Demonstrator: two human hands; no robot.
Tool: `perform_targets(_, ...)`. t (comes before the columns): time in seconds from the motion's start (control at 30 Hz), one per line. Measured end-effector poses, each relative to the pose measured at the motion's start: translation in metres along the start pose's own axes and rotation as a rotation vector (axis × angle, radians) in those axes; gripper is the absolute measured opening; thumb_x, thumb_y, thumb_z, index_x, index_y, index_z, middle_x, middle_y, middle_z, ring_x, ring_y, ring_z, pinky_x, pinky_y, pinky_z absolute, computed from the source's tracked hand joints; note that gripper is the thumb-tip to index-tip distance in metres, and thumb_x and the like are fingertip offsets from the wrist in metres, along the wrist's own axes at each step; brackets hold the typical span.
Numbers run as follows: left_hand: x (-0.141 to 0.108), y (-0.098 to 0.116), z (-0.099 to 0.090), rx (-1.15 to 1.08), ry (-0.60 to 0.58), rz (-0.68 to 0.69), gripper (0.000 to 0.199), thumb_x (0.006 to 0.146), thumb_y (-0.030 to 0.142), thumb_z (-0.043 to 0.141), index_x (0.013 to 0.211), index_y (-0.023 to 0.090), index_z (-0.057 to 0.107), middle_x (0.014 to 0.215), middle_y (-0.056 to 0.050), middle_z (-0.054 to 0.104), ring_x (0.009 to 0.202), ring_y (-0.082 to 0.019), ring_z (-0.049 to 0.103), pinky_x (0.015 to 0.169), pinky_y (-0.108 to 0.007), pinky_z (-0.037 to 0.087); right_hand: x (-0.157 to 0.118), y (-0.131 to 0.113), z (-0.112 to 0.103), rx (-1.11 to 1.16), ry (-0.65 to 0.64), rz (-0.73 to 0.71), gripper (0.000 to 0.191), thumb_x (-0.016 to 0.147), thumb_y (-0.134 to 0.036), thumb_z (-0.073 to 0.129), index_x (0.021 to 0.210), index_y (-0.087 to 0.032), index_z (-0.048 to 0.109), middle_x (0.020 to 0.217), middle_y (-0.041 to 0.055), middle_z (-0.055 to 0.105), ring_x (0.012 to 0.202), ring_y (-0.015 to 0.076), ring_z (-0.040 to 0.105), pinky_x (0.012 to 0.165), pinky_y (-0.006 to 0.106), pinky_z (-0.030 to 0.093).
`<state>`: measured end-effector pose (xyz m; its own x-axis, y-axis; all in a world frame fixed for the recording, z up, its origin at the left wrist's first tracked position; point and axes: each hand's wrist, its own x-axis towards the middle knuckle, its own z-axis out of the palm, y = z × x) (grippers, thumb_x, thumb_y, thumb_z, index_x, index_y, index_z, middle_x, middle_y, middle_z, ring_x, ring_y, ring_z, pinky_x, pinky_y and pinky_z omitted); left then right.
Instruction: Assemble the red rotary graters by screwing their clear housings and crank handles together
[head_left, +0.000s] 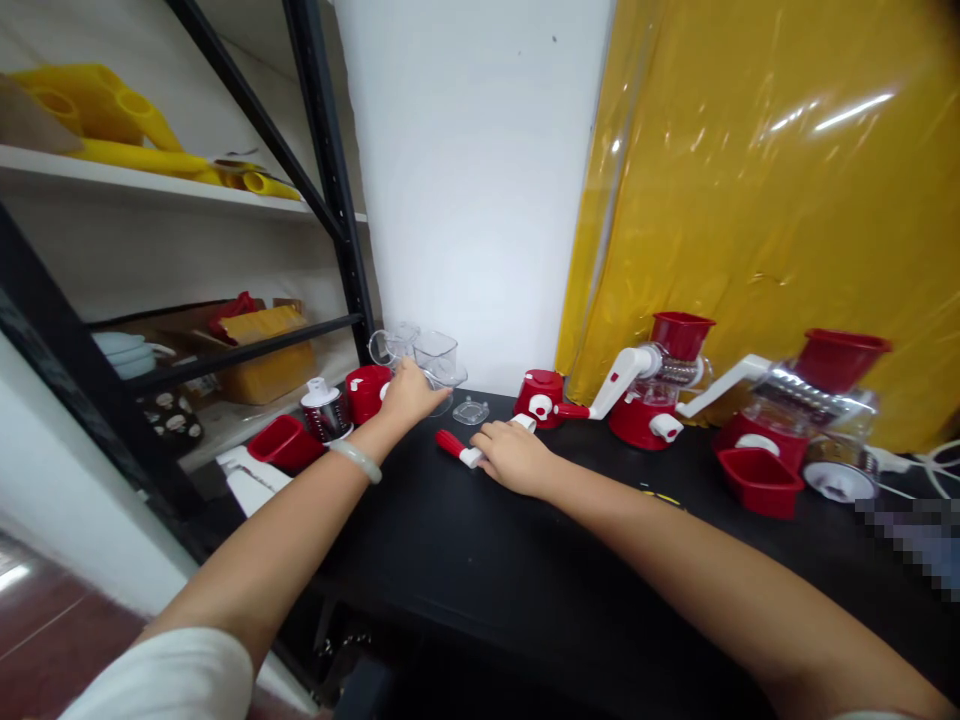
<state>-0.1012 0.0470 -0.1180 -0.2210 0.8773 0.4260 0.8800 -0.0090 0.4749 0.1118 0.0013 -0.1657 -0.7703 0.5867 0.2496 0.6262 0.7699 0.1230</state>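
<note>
My left hand (411, 395), with a pale bangle at its wrist, closes on a clear plastic grater housing (436, 350) near the wall. Part of the housing is hidden behind the fingers. Low over the black table, my right hand (514, 455) is wrapped over a white crank handle (471, 457) with a red grip. Between the hands lies a small clear plastic piece (471, 410). A red grater base (367, 392) stands just left of my left hand, beside a metal drum (325, 412) with a white hub. Another red base (540, 397) is behind my right hand.
Two assembled rotary graters, one nearer (645, 400) and one farther right (795, 400), stand on the black table (465, 560). A red hopper (285, 442) lies at left, a red pusher (759, 482) at right. A black-framed shelf (330, 150) borders the table's left side.
</note>
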Motion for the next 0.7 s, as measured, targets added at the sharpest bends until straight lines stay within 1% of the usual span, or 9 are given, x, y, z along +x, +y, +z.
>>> perform_targets(0.07, 0.004, 0.0, 0.007, 0.027, -0.007, -0.02, 0.074, 0.07, 0.044, 0.081, 0.121, 0.007, 0.042, 0.13, -0.033, 0.057, 0.123, -0.048, 0.059, 0.097, -0.05, 0.05, -0.008, 0.002, 0.001, 0.013, 0.012, -0.011, 0.028, 0.097, -0.023, 0.061, 0.124, -0.015, 0.064, 0.117, 0.0125, 0.066, 0.112, 0.0279, 0.062, 0.096, 0.04, 0.048)
perform_targets(0.17, 0.01, -0.003, 0.014, 0.053, -0.023, -0.04, 0.078, 0.074, 0.048, 0.078, 0.126, 0.006, 0.039, 0.128, -0.033, 0.059, 0.121, -0.048, 0.061, 0.095, -0.05, 0.051, -0.018, 0.004, 0.003, 0.032, 0.043, -0.007, 0.036, 0.098, -0.019, 0.059, 0.134, -0.017, 0.061, 0.133, 0.0149, 0.061, 0.124, 0.0284, 0.057, 0.102, 0.04, 0.047)
perform_targets(0.23, 0.013, -0.006, 0.018, 0.063, -0.037, -0.055, 0.085, 0.071, 0.052, 0.08, 0.128, 0.005, 0.036, 0.124, -0.035, 0.061, 0.118, -0.048, 0.063, 0.092, -0.051, 0.052, -0.024, 0.007, 0.0, 0.043, 0.067, 0.01, 0.039, 0.099, -0.016, 0.056, 0.138, -0.017, 0.059, 0.143, 0.0161, 0.055, 0.132, 0.029, 0.052, 0.106, 0.041, 0.044)
perform_targets(0.3, 0.014, -0.008, 0.021, 0.07, -0.046, -0.071, 0.09, 0.069, 0.053, 0.082, 0.13, 0.006, 0.034, 0.122, -0.037, 0.062, 0.115, -0.048, 0.065, 0.089, -0.051, 0.053, -0.031, 0.012, -0.007, 0.051, 0.086, 0.035, 0.038, 0.099, -0.014, 0.054, 0.136, -0.017, 0.061, 0.143, 0.0158, 0.055, 0.132, 0.0287, 0.052, 0.107, 0.041, 0.043)
perform_targets(0.37, 0.013, -0.01, 0.023, 0.076, -0.05, -0.081, 0.09, 0.071, 0.057, 0.079, 0.13, 0.008, 0.033, 0.124, -0.036, 0.061, 0.114, -0.045, 0.066, 0.087, -0.049, 0.054, -0.039, 0.02, -0.019, 0.056, 0.098, 0.068, 0.032, 0.098, -0.011, 0.053, 0.126, -0.016, 0.066, 0.133, 0.0152, 0.062, 0.121, 0.0272, 0.058, 0.102, 0.038, 0.045)
perform_targets(0.47, 0.009, -0.012, 0.023, 0.085, -0.061, -0.07, 0.088, 0.075, 0.064, 0.072, 0.13, 0.007, 0.033, 0.126, -0.036, 0.059, 0.116, -0.044, 0.065, 0.087, -0.046, 0.053, -0.059, 0.038, -0.039, 0.066, 0.109, 0.14, 0.023, 0.092, -0.004, 0.051, 0.098, -0.014, 0.071, 0.102, 0.0122, 0.069, 0.098, 0.0238, 0.063, 0.087, 0.032, 0.047)
perform_targets(0.57, 0.009, -0.015, 0.02, 0.095, -0.092, -0.04, 0.086, 0.077, 0.068, 0.067, 0.129, 0.007, 0.036, 0.124, -0.034, 0.061, 0.116, -0.043, 0.065, 0.087, -0.044, 0.053, -0.085, 0.055, -0.055, 0.092, 0.125, 0.213, 0.025, 0.087, -0.003, 0.046, 0.074, -0.016, 0.063, 0.079, 0.0069, 0.064, 0.078, 0.0195, 0.06, 0.072, 0.027, 0.043)
perform_targets(0.63, 0.007, -0.016, 0.016, 0.108, -0.107, -0.03, 0.084, 0.078, 0.068, 0.067, 0.128, 0.007, 0.037, 0.121, -0.032, 0.063, 0.114, -0.042, 0.066, 0.087, -0.043, 0.053, -0.104, 0.065, -0.061, 0.113, 0.128, 0.243, 0.026, 0.084, -0.003, 0.044, 0.065, -0.018, 0.055, 0.069, 0.0032, 0.058, 0.066, 0.0168, 0.055, 0.066, 0.026, 0.039)
perform_targets(0.7, 0.0, -0.012, 0.008, 0.135, -0.096, -0.013, 0.082, 0.079, 0.064, 0.068, 0.128, 0.006, 0.039, 0.12, -0.033, 0.062, 0.113, -0.043, 0.065, 0.087, -0.043, 0.052, -0.121, 0.072, -0.063, 0.131, 0.135, 0.267, 0.025, 0.08, -0.004, 0.042, 0.061, -0.02, 0.047, 0.064, 0.0016, 0.054, 0.062, 0.016, 0.052, 0.064, 0.026, 0.037)
